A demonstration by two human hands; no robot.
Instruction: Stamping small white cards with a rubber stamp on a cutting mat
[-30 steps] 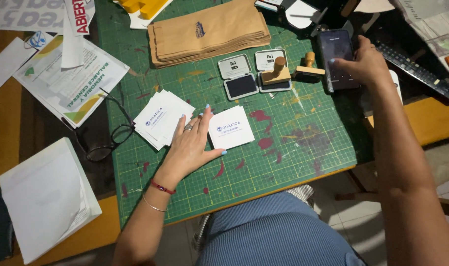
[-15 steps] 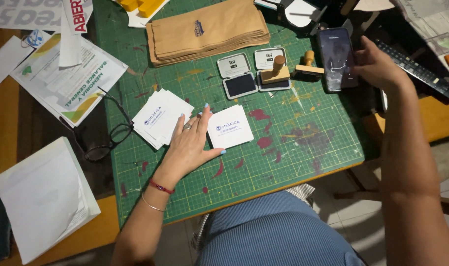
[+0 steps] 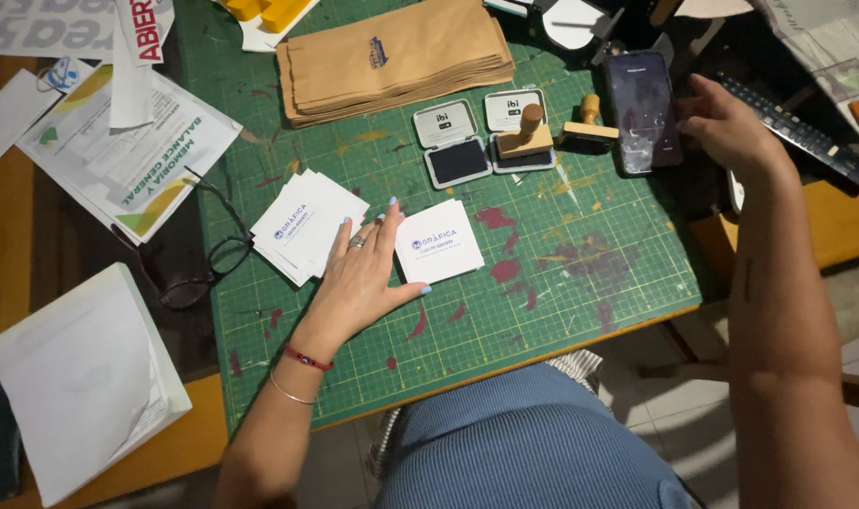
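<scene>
Green cutting mat [image 3: 580, 311], stained with red and yellow paint, covers the desk in the head view; the left hand [image 3: 359, 273] lies flat on it with fingers spread wide, gripping nothing, its thumb and fingertips touching the edge of a small white card stack [image 3: 439, 242] just to its right; a second, fanned pile of white cards [image 3: 302, 226] sits just beside the hand on its other side; the right hand [image 3: 726, 127] is curled around the edge of a dark phone [image 3: 644, 111], holding it tilted up at the mat's far right; two open ink pads [image 3: 481, 139] lie between the hands and farther back, a wooden stamp [image 3: 525, 135] standing upright on the right one; brown paper bags [image 3: 392, 57] are stacked behind them; black glasses [image 3: 198, 273] lie at the mat's left edge
</scene>
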